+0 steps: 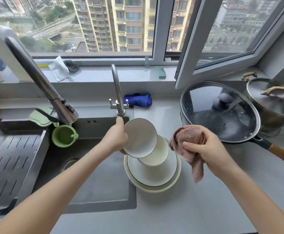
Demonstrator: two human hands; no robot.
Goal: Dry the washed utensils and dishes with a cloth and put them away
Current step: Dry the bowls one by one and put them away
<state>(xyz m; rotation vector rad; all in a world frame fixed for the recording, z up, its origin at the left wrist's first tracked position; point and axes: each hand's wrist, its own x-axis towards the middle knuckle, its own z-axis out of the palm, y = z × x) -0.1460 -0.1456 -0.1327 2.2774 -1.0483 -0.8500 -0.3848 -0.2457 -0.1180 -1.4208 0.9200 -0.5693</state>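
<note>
A small white plate [140, 138] was held tilted in the left hand [116, 138], thumb hooked over its rim, above the stacked dishes [152, 174] on the counter [205, 208] beside the sink [95, 183]. A pink cloth [187, 146] was bunched in the right hand [207, 149], just beside the plate, not touching.

High-rise home kitchen: sink [90, 174], faucet [41, 81], lidded wok [219, 112], windowsill [104, 73].
</note>
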